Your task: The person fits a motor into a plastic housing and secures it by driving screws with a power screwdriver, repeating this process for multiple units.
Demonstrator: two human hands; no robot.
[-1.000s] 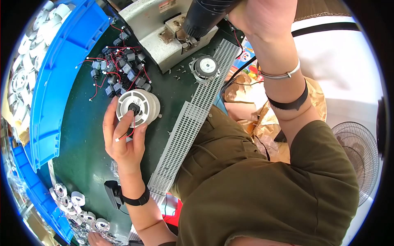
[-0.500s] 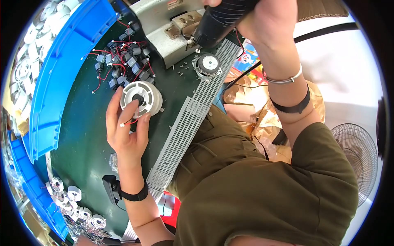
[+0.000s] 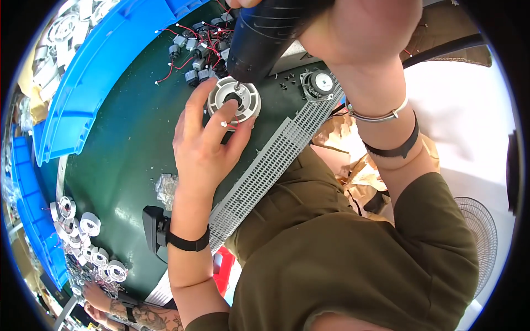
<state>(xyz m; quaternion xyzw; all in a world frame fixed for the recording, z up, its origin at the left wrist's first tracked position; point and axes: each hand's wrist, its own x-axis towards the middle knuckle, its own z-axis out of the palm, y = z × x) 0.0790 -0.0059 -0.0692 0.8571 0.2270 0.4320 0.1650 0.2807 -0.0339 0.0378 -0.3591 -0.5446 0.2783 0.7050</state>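
My left hand (image 3: 203,144) steadies a white round plastic housing (image 3: 253,103) on the green table, its fingers around the rim. One fingertip presses on a small black part (image 3: 233,98) at the housing's centre. Red wire with a white connector (image 3: 224,124) comes out beside that finger. My right hand (image 3: 367,27) grips a black electric screwdriver (image 3: 256,47) from above. Its bit points down into the housing, beside the black part; whether it touches a screw is too small to tell. The fingers of my right hand are largely hidden behind the tool.
Grey motors with red wires (image 3: 196,52) lie heaped behind the housing. A round speaker-like part (image 3: 321,84) sits near the perforated grey strip (image 3: 265,171) at the table edge, beside loose screws (image 3: 286,84). Blue bins (image 3: 105,71) line the left. Another person's hand (image 3: 96,298) is at lower left.
The screwdriver has come down and left, from the metal block to the housing. In the picture, my left hand and the housing sit farther right and higher; the whole view has shifted too.
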